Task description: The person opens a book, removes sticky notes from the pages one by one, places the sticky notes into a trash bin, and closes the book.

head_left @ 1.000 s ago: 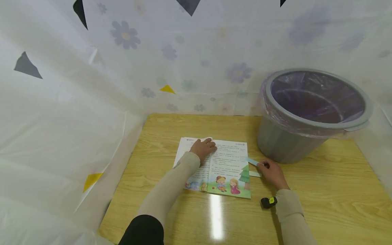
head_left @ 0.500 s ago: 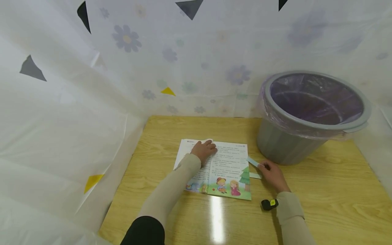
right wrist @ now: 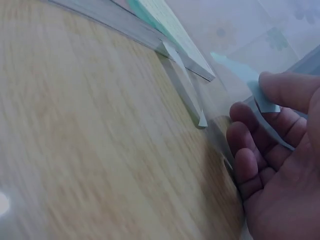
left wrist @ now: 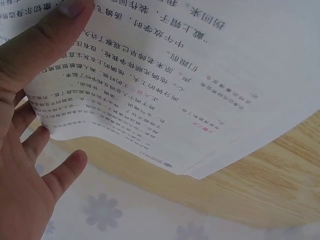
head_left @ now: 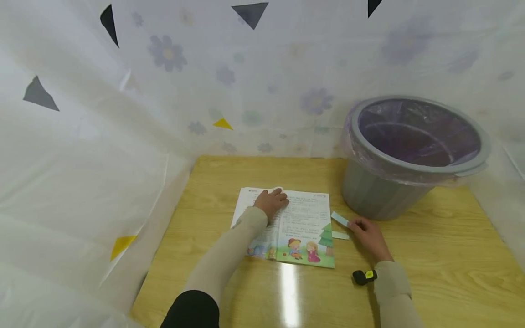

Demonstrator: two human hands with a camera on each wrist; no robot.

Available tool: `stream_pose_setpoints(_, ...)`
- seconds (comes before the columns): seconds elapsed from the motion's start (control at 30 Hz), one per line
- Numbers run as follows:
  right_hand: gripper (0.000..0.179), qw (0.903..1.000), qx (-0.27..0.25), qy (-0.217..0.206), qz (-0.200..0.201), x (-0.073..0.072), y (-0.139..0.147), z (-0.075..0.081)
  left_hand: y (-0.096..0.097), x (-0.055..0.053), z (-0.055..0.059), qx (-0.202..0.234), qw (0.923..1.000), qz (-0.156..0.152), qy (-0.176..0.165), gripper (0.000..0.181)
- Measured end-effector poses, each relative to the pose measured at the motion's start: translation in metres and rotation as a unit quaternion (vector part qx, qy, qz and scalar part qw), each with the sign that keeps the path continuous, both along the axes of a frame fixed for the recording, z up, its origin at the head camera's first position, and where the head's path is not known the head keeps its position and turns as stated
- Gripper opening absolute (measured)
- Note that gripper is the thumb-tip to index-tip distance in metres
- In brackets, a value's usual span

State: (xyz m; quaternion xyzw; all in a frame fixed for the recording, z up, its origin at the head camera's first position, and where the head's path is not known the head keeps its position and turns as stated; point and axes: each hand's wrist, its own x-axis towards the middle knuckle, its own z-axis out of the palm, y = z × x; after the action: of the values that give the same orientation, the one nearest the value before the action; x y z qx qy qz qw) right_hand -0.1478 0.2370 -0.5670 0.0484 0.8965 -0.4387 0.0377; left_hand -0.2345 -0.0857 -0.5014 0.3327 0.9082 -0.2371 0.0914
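Book: lies spread on the table, head-view clock centre; hand and sleeve hide much of its left page.
Left hand: near 12 o'clock, resting on the pages, gripping nothing.
Right hand: at 3 o'clock, pinching a blue strip, whose near end it covers; whether the far end touches the book, I cannot tell.
Pale green strip: juts out at 3 o'clock, inner end unseen.
Bin: 2 o'clock, near the right hand.
Room: wood extends toward 6 o'clock; far edge meets a hanging sheet at 12.
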Motion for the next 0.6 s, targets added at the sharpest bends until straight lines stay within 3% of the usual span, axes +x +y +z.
stream_pose_setpoints(0.4, 0.042, 0.9998, -0.007, 0.011, 0.018, 0.002, 0.0, -0.006, -0.005, -0.002, -0.006, -0.006, 0.9999, 0.004, 0.011, 0.074)
stream_pose_setpoints(0.6, 0.051, 0.9994, -0.029, 0.004, -0.018, 0.01, -0.001, 0.004, -0.004, -0.001, -0.007, 0.006, 0.9999, -0.004, 0.009, 0.073)
